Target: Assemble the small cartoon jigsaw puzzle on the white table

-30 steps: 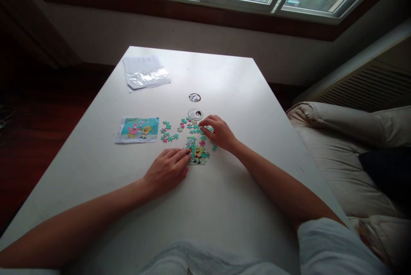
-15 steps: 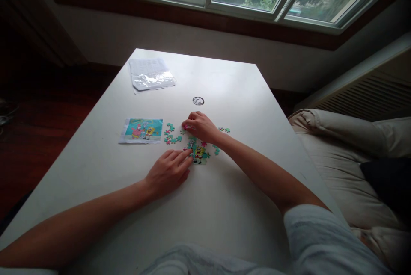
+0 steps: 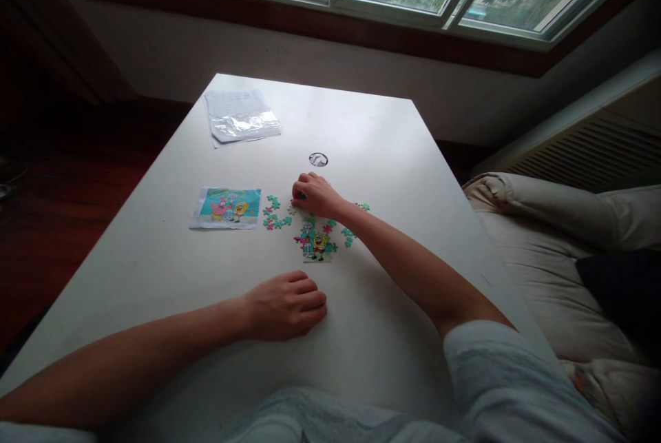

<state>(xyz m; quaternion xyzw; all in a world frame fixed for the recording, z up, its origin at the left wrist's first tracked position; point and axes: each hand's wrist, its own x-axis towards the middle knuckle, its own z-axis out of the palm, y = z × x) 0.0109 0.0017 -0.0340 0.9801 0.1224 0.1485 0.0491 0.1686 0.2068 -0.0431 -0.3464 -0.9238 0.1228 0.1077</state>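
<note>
Looking down at the table, we see the joined puzzle lying flat in front of us, between our 2 hands, with loose pieces to its left and more beyond it and to its right. Our left hand rests on the near side, apart from the puzzle, its fingers curled under; we cannot tell whether anything is inside. Our right hand is bent down over the pieces beyond the puzzle, fingertips hidden, so we cannot tell if it grips 1. We judge each piece to be very light, thin and fairly stiff, perhaps card, with a smooth face that could slide readily on the table. The narrow knobs look the weakest part and might crease, so we would pinch a piece by opposite edges of its body, using fingertips only. The joined part probably bends apart at its seams if lifted by 1 corner; we would press it flat and slide it with spread fingers.
</note>
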